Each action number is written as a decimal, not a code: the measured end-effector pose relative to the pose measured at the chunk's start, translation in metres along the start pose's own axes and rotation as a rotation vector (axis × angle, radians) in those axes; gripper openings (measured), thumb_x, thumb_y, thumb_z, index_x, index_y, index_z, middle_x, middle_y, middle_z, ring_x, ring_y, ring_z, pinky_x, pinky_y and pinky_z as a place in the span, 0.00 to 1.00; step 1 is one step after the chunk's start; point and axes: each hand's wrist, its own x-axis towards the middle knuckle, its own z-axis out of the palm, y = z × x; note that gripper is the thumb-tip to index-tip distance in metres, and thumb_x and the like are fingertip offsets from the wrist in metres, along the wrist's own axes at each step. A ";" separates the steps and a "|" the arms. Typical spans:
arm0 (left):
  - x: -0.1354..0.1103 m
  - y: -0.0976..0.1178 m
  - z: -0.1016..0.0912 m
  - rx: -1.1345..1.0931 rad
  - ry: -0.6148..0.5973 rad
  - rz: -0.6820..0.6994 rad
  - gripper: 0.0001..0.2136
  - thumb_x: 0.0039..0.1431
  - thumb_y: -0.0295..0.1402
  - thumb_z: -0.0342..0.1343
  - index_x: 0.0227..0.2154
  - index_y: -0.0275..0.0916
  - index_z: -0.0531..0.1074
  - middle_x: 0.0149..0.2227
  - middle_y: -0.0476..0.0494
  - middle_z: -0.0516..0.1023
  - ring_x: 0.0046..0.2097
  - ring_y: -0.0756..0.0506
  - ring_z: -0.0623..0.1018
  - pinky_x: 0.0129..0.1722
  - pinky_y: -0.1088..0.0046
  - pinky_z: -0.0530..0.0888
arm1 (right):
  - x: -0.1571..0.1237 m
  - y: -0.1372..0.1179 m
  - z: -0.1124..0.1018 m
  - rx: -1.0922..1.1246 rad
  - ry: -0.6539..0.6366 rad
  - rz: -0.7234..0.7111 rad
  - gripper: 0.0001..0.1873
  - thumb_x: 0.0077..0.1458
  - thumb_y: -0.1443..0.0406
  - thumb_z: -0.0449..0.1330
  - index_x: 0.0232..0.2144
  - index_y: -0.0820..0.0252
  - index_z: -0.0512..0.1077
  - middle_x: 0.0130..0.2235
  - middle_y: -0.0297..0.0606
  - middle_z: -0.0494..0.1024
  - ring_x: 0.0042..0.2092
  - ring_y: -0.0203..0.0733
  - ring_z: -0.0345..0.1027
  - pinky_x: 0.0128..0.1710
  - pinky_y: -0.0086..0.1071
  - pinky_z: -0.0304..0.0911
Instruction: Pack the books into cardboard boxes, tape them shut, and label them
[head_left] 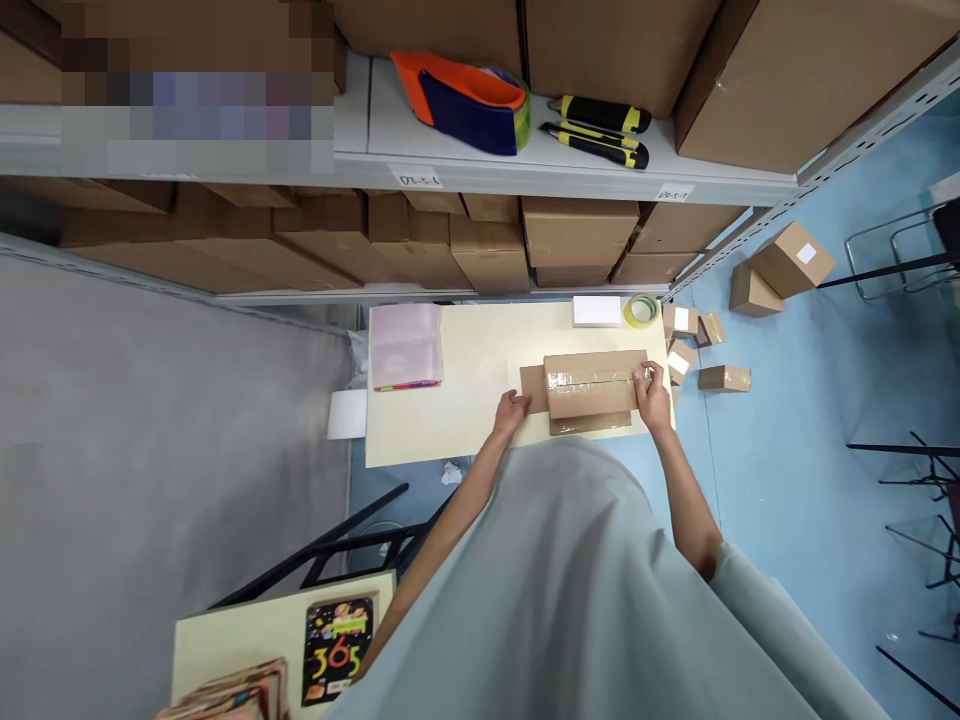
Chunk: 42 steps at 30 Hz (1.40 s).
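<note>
A brown cardboard box lies on the cream table with clear tape along the seam on its upper face. One flap sticks out at its left end, and another taped piece shows along its near side. My left hand pinches the edge of the left flap. At the other end, my right hand grips the box's right edge, thumb on top near the tape. Behind the box lie a roll of yellowish tape and a white stack of paper or labels.
A translucent folder with pens lies at the table's left. Several small boxes sit on the blue floor to the right. Above, a metal shelf carries large boxes, an orange-and-blue tape dispenser and utility knives. A book lies lower left.
</note>
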 end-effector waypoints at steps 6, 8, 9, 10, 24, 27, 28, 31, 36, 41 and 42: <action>0.009 -0.004 0.012 -0.015 0.008 -0.068 0.18 0.61 0.39 0.63 0.51 0.37 0.81 0.41 0.40 0.84 0.43 0.40 0.83 0.48 0.63 0.80 | 0.001 0.001 0.000 -0.016 0.010 -0.007 0.31 0.72 0.42 0.47 0.64 0.53 0.65 0.49 0.49 0.83 0.39 0.57 0.78 0.41 0.39 0.67; 0.010 -0.005 0.012 -0.023 0.026 -0.048 0.19 0.59 0.38 0.64 0.52 0.37 0.81 0.43 0.38 0.84 0.44 0.40 0.83 0.51 0.62 0.80 | -0.001 -0.002 0.003 -0.029 0.000 0.004 0.31 0.72 0.42 0.46 0.64 0.54 0.64 0.48 0.49 0.83 0.39 0.58 0.78 0.41 0.40 0.67; 0.009 -0.006 0.010 -0.029 0.035 -0.038 0.20 0.59 0.39 0.64 0.52 0.36 0.82 0.43 0.38 0.84 0.45 0.39 0.83 0.52 0.61 0.80 | -0.003 -0.005 0.005 -0.036 -0.011 0.012 0.31 0.73 0.42 0.45 0.64 0.54 0.64 0.47 0.48 0.83 0.39 0.58 0.78 0.42 0.40 0.67; 0.008 -0.008 0.007 -0.035 0.045 -0.031 0.20 0.60 0.39 0.64 0.53 0.36 0.82 0.43 0.38 0.84 0.46 0.39 0.83 0.53 0.60 0.80 | -0.005 -0.009 0.009 -0.041 -0.023 0.018 0.32 0.73 0.42 0.45 0.65 0.54 0.64 0.45 0.47 0.83 0.38 0.57 0.78 0.42 0.40 0.67; -0.021 -0.011 -0.068 -0.184 0.143 -0.009 0.20 0.68 0.39 0.57 0.59 0.38 0.79 0.44 0.38 0.87 0.51 0.39 0.85 0.61 0.55 0.79 | -0.033 -0.066 0.058 -0.043 -0.083 -0.008 0.28 0.75 0.47 0.42 0.65 0.55 0.62 0.60 0.51 0.80 0.44 0.56 0.79 0.44 0.40 0.68; -0.033 0.011 -0.067 -0.184 0.222 0.103 0.20 0.72 0.45 0.55 0.58 0.39 0.79 0.51 0.36 0.85 0.53 0.38 0.84 0.58 0.56 0.81 | -0.034 -0.067 0.058 -0.042 -0.084 -0.001 0.29 0.75 0.46 0.42 0.65 0.55 0.62 0.59 0.52 0.80 0.44 0.57 0.79 0.44 0.41 0.68; -0.036 0.020 -0.065 -0.148 0.264 0.158 0.22 0.73 0.46 0.54 0.60 0.40 0.79 0.55 0.34 0.83 0.55 0.38 0.83 0.58 0.55 0.81 | -0.034 -0.067 0.058 -0.042 -0.083 0.000 0.29 0.75 0.46 0.42 0.65 0.56 0.62 0.59 0.52 0.80 0.44 0.57 0.79 0.45 0.41 0.68; -0.044 0.047 -0.053 0.076 0.305 0.396 0.27 0.76 0.49 0.53 0.70 0.41 0.71 0.71 0.29 0.71 0.70 0.34 0.74 0.68 0.50 0.74 | -0.035 -0.067 0.059 -0.041 -0.077 -0.008 0.29 0.75 0.46 0.42 0.65 0.56 0.62 0.57 0.52 0.81 0.46 0.58 0.79 0.45 0.41 0.68; -0.043 0.065 -0.030 0.466 0.135 0.658 0.31 0.78 0.47 0.49 0.77 0.42 0.61 0.82 0.34 0.50 0.83 0.30 0.45 0.78 0.38 0.54 | -0.034 -0.069 0.059 -0.038 -0.077 -0.011 0.29 0.75 0.46 0.42 0.65 0.56 0.62 0.59 0.52 0.80 0.45 0.57 0.80 0.45 0.41 0.69; -0.036 0.056 -0.024 0.552 0.129 0.675 0.32 0.78 0.46 0.49 0.79 0.42 0.58 0.83 0.36 0.48 0.83 0.30 0.41 0.78 0.36 0.55 | -0.036 -0.069 0.062 -0.025 -0.075 0.006 0.29 0.75 0.46 0.42 0.65 0.55 0.62 0.57 0.51 0.81 0.45 0.57 0.81 0.45 0.43 0.70; -0.036 0.054 -0.025 0.559 0.136 0.684 0.32 0.78 0.45 0.49 0.79 0.42 0.58 0.83 0.36 0.47 0.83 0.30 0.41 0.78 0.36 0.55 | -0.038 -0.068 0.063 -0.022 -0.074 0.008 0.29 0.75 0.46 0.42 0.65 0.55 0.62 0.57 0.50 0.81 0.45 0.57 0.81 0.46 0.43 0.71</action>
